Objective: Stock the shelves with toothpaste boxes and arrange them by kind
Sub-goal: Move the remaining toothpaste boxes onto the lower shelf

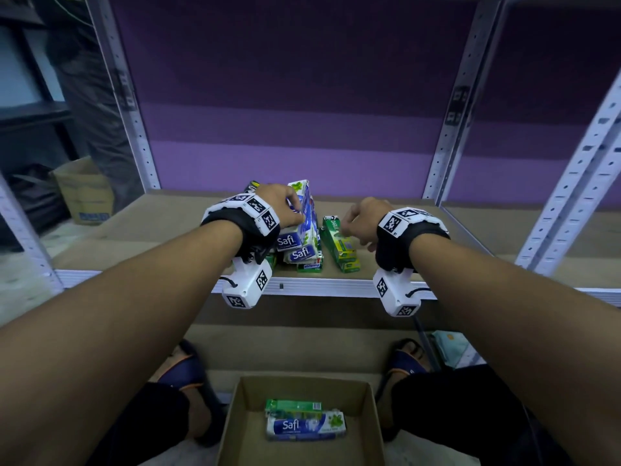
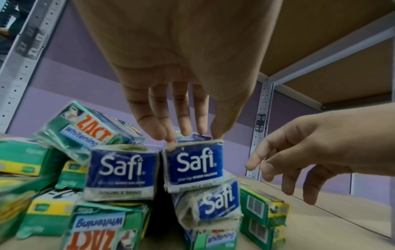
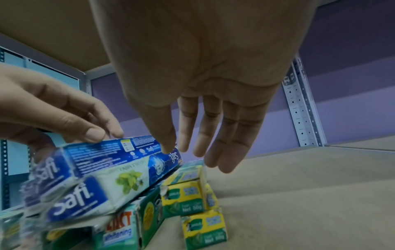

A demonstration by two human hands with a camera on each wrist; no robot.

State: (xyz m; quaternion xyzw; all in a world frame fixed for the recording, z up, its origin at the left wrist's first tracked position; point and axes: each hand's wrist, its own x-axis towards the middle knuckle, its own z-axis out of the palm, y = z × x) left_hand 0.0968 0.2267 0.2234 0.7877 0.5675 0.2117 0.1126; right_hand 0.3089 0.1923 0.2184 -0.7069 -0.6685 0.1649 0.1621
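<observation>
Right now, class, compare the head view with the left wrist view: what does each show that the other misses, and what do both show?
Only the head view shows the cardboard box on the floor, holding one Safi box and a green box.

Only the left wrist view shows the ZACT whitening box tilted atop the pile, and the "Double Mint" end flaps.

Both show the left hand gripping the top Safi box and the right hand open beside the pile, holding nothing.
</observation>
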